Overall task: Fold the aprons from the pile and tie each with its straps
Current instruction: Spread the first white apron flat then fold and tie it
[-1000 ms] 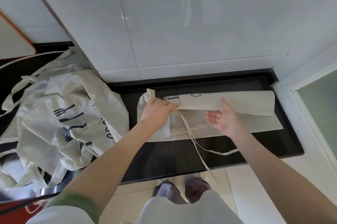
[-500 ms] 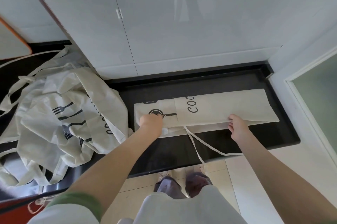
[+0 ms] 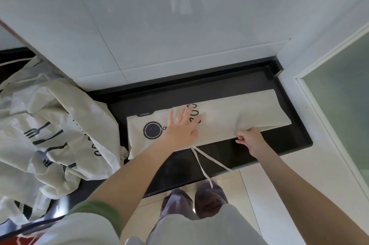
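A long cream cotton apron folded into a narrow band [image 3: 229, 119] lies flat on the glossy black countertop [image 3: 287, 137], stretching from the middle of the counter to its right end, with its far edge close to the raised black lip below the white tiled wall [image 3: 179, 35]. A black frying-pan print [image 3: 152, 130] shows on its left part, and a few black letters [image 3: 192, 112] peek out beside the fingers. The left hand [image 3: 180, 128] lies palm down on the band just right of the pan print, fingers straight and spread, pressing the cloth to the counter. The right hand [image 3: 248, 138] is at the near edge of the band, right of the left hand, its fingers curled and pinching the cloth's edge, where a small ridge of fabric rises just above the knuckles. Two thin cream fabric straps [image 3: 201, 165] come out from under the near edge between the hands, cross the bare counter and hang over its front toward the floor. To the left, a crumpled pile of cream aprons printed with black cutlery [image 3: 54, 131] covers that end of the counter, its edge just beside the folded band. A green cuff [image 3: 99, 212] rings the left forearm. Below, grey-purple slippers [image 3: 209, 194] stand on pale floor tiles [image 3: 269, 184], and a frosted green glass panel in a white frame [image 3: 339, 95] fills the right side.
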The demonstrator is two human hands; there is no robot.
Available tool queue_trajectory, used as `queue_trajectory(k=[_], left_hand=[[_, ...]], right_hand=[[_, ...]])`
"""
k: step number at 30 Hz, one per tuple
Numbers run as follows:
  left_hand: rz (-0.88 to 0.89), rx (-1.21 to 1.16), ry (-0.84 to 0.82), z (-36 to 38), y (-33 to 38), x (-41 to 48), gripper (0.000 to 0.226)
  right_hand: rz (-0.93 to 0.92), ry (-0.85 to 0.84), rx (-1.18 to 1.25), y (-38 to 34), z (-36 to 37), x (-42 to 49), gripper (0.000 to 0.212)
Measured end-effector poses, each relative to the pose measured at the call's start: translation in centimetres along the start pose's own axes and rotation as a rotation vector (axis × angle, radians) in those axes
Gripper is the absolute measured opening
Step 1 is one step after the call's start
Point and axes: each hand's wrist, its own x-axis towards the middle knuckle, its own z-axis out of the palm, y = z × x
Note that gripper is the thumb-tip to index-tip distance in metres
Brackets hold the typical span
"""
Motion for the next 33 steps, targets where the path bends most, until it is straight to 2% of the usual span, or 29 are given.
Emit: queue_trajectory(k=[2, 3, 5, 6, 7, 9, 10, 11, 14, 16, 18, 20, 23, 26, 30, 33], left_hand=[[0.011, 0.034, -0.081, 1.2, 0.1, 0.8, 0.066], [0.005, 0.065, -0.157, 1.7, -0.1, 1.1, 0.073], [-0.002, 0.096, -0.286, 2.1, 0.2, 1.8, 0.089], [-0.01, 0.077, -0.296, 2.2, 0.2, 1.8, 0.094], [-0.014, 0.044, -0.259, 2.1, 0.5, 2.0, 0.095], [-0.025, 0.048, -0.053, 1.6, 1.7, 2.5, 0.082], [-0.055, 0.08, 0.026, 1.3, 2.4, 3.0, 0.075], [-0.107, 0.094, 0.026, 0.8, 3.0, 3.4, 0.068], [-0.264, 0.164, -0.177, -0.6, 5.0, 5.2, 0.066], [-0.295, 0.22, -0.189, -2.1, 6.4, 6.3, 0.07], [-0.206, 0.242, -0.054, -2.9, 7.5, 7.4, 0.071], [-0.04, 0.209, 0.056, -1.9, 8.0, 8.7, 0.067], [0.148, 0.113, 0.119, 0.9, 7.3, 9.5, 0.061], [0.183, 0.064, 0.065, 3.5, 5.7, 9.4, 0.064], [0.191, 0.077, 0.069, 4.2, 5.5, 9.6, 0.066], [0.197, 0.098, 0.088, 4.3, 5.4, 9.7, 0.065]], right_hand=[[0.018, 0.124, 0.105, -0.3, -0.9, 0.3, 0.044], [0.027, 0.205, 0.221, -0.4, -1.8, 0.7, 0.049], [0.022, 0.339, 0.46, -0.5, -3.8, 1.4, 0.044], [0.061, 0.447, 0.521, -0.3, -4.4, 1.8, 0.045], [0.006, 0.566, 0.25, -0.4, -5.1, 1.8, 0.05], [-0.285, 0.663, -0.281, -0.5, -5.5, 2.1, 0.063], [-0.439, 0.633, -0.504, -0.9, -5.4, 2.5, 0.065], [-0.563, 0.578, -0.58, -1.6, -4.9, 2.3, 0.064], [-0.824, 0.318, -0.938, -2.8, -3.4, 3.4, 0.055], [-0.958, 0.166, -1.125, -2.8, -2.1, 4.8, 0.055], [-0.987, 0.063, -1.247, -2.2, -0.9, 6.0, 0.054], [-0.952, -0.008, -1.33, -1.5, -0.3, 7.2, 0.055], [-0.945, -0.037, -1.373, -0.6, -1.0, 8.6, 0.061], [-0.964, 0.038, -1.373, 0.1, -3.5, 9.7, 0.057], [-0.825, 0.201, -1.341, 0.0, -8.1, 10.8, 0.059], [-0.779, 0.217, -1.367, -0.5, -10.0, 11.7, 0.061]])
